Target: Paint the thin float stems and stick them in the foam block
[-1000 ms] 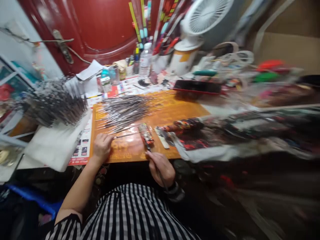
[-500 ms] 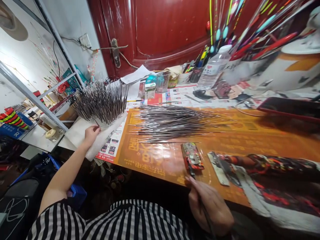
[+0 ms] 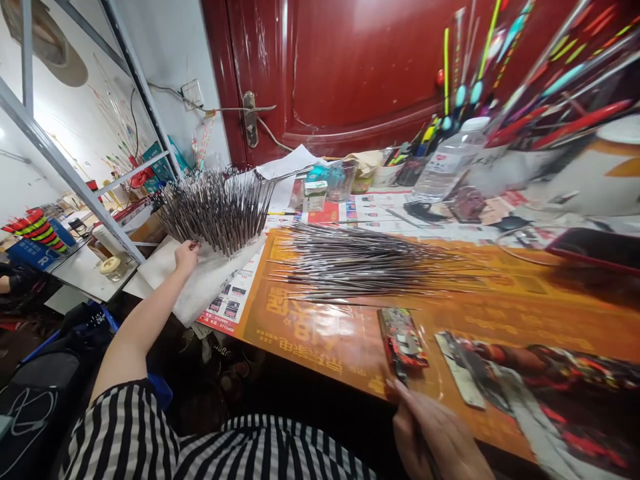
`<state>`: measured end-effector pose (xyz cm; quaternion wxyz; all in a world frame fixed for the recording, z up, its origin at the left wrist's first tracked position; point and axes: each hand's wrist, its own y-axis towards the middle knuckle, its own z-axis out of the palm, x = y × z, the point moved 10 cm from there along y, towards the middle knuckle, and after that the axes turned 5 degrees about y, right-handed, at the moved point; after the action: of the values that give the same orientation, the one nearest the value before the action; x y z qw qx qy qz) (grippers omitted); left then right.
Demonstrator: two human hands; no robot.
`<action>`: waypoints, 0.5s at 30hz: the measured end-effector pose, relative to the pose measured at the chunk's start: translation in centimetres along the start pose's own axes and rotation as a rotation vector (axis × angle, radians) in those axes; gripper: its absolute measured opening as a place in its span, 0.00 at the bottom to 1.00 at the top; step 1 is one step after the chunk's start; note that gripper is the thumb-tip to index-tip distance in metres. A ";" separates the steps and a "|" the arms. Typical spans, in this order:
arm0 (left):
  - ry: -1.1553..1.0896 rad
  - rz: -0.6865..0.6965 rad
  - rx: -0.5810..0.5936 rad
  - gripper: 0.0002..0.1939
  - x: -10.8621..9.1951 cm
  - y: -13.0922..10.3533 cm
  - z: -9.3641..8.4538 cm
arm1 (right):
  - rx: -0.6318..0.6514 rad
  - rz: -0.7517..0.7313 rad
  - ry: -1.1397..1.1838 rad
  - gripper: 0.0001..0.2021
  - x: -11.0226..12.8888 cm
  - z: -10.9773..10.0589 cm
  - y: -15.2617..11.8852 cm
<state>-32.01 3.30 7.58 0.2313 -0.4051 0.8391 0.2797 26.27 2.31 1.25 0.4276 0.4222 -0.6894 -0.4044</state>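
My left hand (image 3: 187, 257) pinches what looks like a thin dark stick at the near left edge of a dense cluster of upright dark sticks (image 3: 215, 213). Those sticks stand in a white base (image 3: 200, 288). In my right hand (image 3: 435, 427), low at the table's front edge, is a slim dark-handled paintbrush (image 3: 399, 373). Its tip is at the near end of a small paint-smeared block (image 3: 403, 339). Many more dark thin sticks (image 3: 370, 263) lie flat in a pile on the orange table cover (image 3: 320, 340), between both hands.
To the right lie a paint-stained cloth (image 3: 590, 427), a flat scraper-like blade (image 3: 470, 370) and a phone (image 3: 595, 250). Along the back stand a plastic bottle (image 3: 450, 160), a glass (image 3: 340, 180) and colourful fishing floats (image 3: 475, 93). A metal shelf frame (image 3: 85, 180) rises at left.
The view has turned slightly left, so most things appear shifted right. My left hand has moved closer in against the standing sticks. My right hand still has the brush at the painted block.
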 end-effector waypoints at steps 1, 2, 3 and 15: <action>0.011 -0.015 0.003 0.10 0.1 0.4 0.1 | 0.004 -0.009 -0.004 0.34 0.1 0.0 0.0; 0.023 -0.028 0.004 0.10 0.1 0.7 0.3 | 0.008 -0.016 -0.006 0.34 0.1 0.1 0.0; 0.035 -0.040 0.001 0.11 0.1 1.0 0.4 | 0.013 -0.017 -0.006 0.34 0.1 0.1 0.0; 0.117 -0.085 -0.018 0.11 -1.1 2.2 1.0 | 0.018 0.017 0.022 0.31 -0.1 0.0 0.0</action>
<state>-33.05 5.68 8.12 0.1897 -0.4581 0.8308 0.2530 26.34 2.45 1.25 0.4349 0.4246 -0.6919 -0.3898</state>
